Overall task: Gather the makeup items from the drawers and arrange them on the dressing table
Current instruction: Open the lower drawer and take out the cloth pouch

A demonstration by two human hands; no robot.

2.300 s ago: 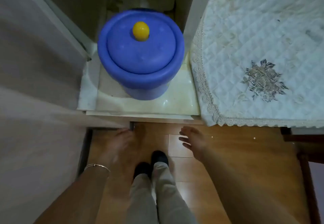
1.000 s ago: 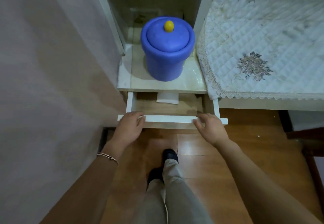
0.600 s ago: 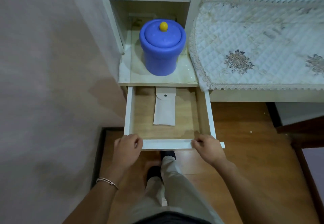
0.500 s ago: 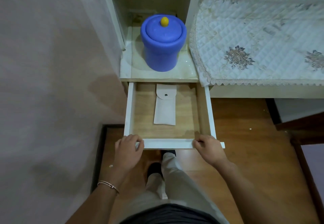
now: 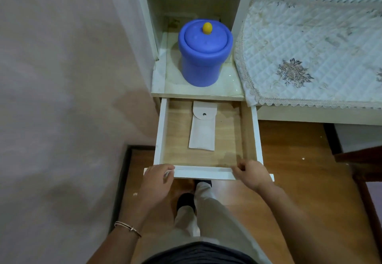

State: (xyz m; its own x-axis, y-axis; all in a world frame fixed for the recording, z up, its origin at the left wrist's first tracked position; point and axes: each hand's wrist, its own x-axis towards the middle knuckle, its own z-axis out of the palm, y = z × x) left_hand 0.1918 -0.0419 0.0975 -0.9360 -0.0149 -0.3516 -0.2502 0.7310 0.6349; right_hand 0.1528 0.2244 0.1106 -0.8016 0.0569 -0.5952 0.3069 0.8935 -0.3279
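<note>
The left hand (image 5: pixel 158 183) grips the left end of the front panel of the drawer (image 5: pixel 203 173), fingers curled over its top edge. The right hand (image 5: pixel 251 173) grips the right end the same way, its fingertips hooked over the lip. A thin bracelet (image 5: pixel 128 226) circles the left wrist.

The drawer stands open. Inside it, on the wooden bottom, a flat white pouch (image 5: pixel 202 131) with a snap-button flap lies lengthwise near the middle, flap end toward the back, touching neither side wall. Nothing lies on top of it.

Just below the drawer front, light trouser legs (image 5: pixel 213 212) and a dark shoe (image 5: pixel 186 200) show on the wooden floor (image 5: pixel 299 160).

Directly above the drawer is a pale glossy shelf (image 5: pixel 229 85) inside a white niche, and on it stands a blue container (image 5: pixel 204 56), upright, its lid on with a yellow knob (image 5: pixel 207 28) at the centre.

To the right of the drawer and higher up, the surface (image 5: pixel 310 115) is covered by a quilted cloth (image 5: pixel 310 42) with a lace edge and embroidered flowers. The cloth's corner hangs over the near edge beside the shelf. To the left of the drawer runs a plain pinkish wall (image 5: pixel 62 77).
</note>
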